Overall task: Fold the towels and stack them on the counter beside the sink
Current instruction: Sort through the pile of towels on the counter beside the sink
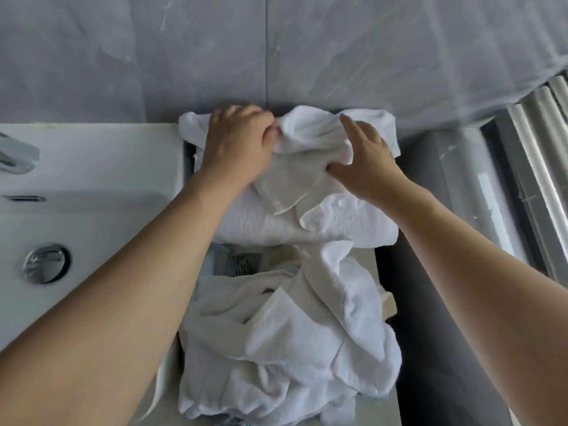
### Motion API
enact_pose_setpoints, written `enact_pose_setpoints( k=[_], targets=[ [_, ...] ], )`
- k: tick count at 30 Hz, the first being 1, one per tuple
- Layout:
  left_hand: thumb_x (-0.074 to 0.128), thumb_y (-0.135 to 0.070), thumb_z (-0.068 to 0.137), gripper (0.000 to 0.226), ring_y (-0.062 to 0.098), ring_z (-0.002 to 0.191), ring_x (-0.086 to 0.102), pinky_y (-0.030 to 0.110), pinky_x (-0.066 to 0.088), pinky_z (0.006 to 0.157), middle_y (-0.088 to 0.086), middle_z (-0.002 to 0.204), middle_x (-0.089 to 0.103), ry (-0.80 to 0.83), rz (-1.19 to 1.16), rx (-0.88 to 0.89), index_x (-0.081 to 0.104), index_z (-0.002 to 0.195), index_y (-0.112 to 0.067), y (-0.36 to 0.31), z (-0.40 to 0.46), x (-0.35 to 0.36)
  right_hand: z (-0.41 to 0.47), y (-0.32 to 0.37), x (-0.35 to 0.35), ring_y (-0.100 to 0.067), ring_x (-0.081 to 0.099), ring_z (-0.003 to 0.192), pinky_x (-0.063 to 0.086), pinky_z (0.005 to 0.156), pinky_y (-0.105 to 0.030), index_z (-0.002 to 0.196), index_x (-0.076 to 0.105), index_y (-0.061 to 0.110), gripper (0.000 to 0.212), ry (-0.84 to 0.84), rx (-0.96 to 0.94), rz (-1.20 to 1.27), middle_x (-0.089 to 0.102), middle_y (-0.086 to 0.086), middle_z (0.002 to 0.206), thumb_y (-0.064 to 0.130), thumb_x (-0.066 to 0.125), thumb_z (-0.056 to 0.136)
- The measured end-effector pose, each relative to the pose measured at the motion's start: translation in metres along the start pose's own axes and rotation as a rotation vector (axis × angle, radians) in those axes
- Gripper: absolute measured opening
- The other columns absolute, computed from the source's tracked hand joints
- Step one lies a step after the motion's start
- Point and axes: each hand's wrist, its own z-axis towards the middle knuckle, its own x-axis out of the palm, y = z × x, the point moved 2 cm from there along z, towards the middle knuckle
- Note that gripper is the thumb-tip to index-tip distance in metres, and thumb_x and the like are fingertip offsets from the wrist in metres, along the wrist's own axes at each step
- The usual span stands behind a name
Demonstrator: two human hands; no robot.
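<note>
With the left hand [238, 142] pinching the small white terry towel [310, 139] and the right hand [365, 158] spread flat on it, the edges want squaring on the folded white towel [276, 222] before creasing.

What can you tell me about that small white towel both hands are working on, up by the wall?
The small towel is white terry cloth, rumpled and only partly folded, lying on a folded towel against the grey wall. The left hand pinches its bunched middle; the right hand rests flat on its right side.
</note>
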Motion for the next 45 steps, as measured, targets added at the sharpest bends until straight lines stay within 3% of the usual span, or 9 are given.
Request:
enact_pose_setpoints(
  k=[7, 12, 17, 19, 25, 32, 36, 39, 45],
  targets=[
    [0.043, -0.031, 0.104, 0.03, 0.007, 0.065, 0.045, 0.024, 0.037, 0.069, -0.011, 0.07, 0.048, -0.112, -0.911, -0.384, 0.044, 0.076, -0.021, -0.037, -0.005, -0.044, 0.005, 0.008, 0.001, -0.029, 0.016, 0.144, 0.011, 0.118, -0.052, 0.155, 0.009, 0.029, 0.107, -0.194, -0.109, -0.143, 0.023, -0.003, 0.153, 0.051, 0.069, 0.07],
    [0.065, -0.045, 0.091, 0.055, 0.026, 0.117, 0.066, 0.047, 0.048, 0.106, 0.015, 0.124, 0.069, 0.069, -1.628, -0.601, 0.064, 0.127, -0.003, -0.039, -0.028, -0.065, -0.008, 0.011, -0.01, -0.034, 0.033, 0.129, 0.014, 0.114, -0.042, 0.119, 0.059, 0.023, 0.052, -0.111, -0.122, -0.238, 0.043, -0.004, 0.134, 0.044, 0.07, 0.072],
    [0.093, -0.047, 0.058, 0.063, 0.009, 0.099, 0.068, 0.031, 0.053, 0.093, -0.01, 0.109, 0.071, 0.677, -0.798, -0.518, 0.06, 0.111, -0.034, -0.029, -0.08, -0.08, -0.037, 0.027, -0.018, -0.023, 0.06, 0.086, 0.051, 0.078, -0.042, 0.095, 0.061, 0.017, 0.023, -0.039, -0.051, 0.269, 0.065, 0.0, 0.09, 0.028, 0.065, 0.075],
    [0.093, -0.04, 0.064, 0.049, 0.012, 0.092, 0.069, 0.031, 0.054, 0.087, -0.009, 0.1, 0.073, 0.661, -0.652, -0.548, 0.065, 0.104, -0.033, -0.024, -0.095, -0.08, -0.052, 0.033, -0.023, -0.02, 0.059, 0.076, 0.053, 0.07, -0.044, 0.092, 0.059, 0.016, 0.018, -0.06, -0.059, 0.34, 0.064, 0.001, 0.081, 0.02, 0.063, 0.075],
    [0.073, -0.012, 0.06, 0.036, 0.027, 0.096, 0.071, 0.043, 0.053, 0.09, 0.014, 0.1, 0.074, 0.315, -1.09, -0.513, 0.074, 0.096, -0.007, -0.031, -0.113, -0.118, -0.107, 0.064, -0.069, -0.01, 0.049, 0.061, 0.042, 0.051, -0.025, 0.089, 0.049, 0.013, 0.014, -0.145, -0.14, 0.794, 0.05, 0.0, 0.069, 0.005, 0.054, 0.078],
    [0.068, 0.0, 0.072, 0.043, 0.031, 0.107, 0.07, 0.039, 0.057, 0.094, 0.018, 0.115, 0.072, 0.497, -1.338, -0.379, 0.07, 0.115, -0.002, -0.051, -0.162, -0.141, -0.166, 0.06, -0.089, -0.021, 0.056, 0.059, 0.043, 0.05, -0.024, 0.1, 0.058, 0.001, 0.022, 0.142, -0.089, 0.92, 0.057, -0.009, 0.072, -0.002, 0.049, 0.081],
    [0.084, -0.038, 0.063, 0.055, 0.02, 0.105, 0.071, 0.032, 0.057, 0.09, 0.002, 0.111, 0.075, 0.681, -1.18, -0.485, 0.071, 0.114, -0.021, -0.045, -0.205, -0.108, -0.179, 0.022, -0.033, -0.027, 0.065, 0.109, 0.052, 0.094, -0.048, 0.131, 0.052, 0.038, 0.065, 0.496, 0.104, 0.755, 0.064, -0.006, 0.125, 0.039, 0.07, 0.068],
    [0.065, -0.075, 0.063, 0.072, 0.013, 0.106, 0.066, 0.033, 0.051, 0.096, -0.008, 0.115, 0.07, 0.371, -0.859, -0.704, 0.068, 0.117, -0.028, -0.034, -0.228, -0.074, -0.198, 0.016, 0.0, -0.021, 0.063, 0.114, 0.044, 0.104, -0.043, 0.133, 0.053, 0.039, 0.073, 0.652, 0.209, 0.853, 0.066, 0.001, 0.126, 0.075, 0.063, 0.07],
    [0.045, -0.007, 0.08, 0.06, 0.034, 0.131, 0.047, 0.046, 0.039, 0.111, 0.019, 0.137, 0.05, -0.217, -0.409, -0.108, 0.052, 0.14, -0.004, -0.059, -0.259, -0.044, -0.212, 0.03, 0.064, -0.016, 0.059, 0.097, 0.048, 0.087, -0.039, 0.106, 0.06, 0.021, 0.041, -0.013, 0.018, 0.536, 0.063, 0.005, 0.102, 0.053, 0.04, 0.09]
  ],
)
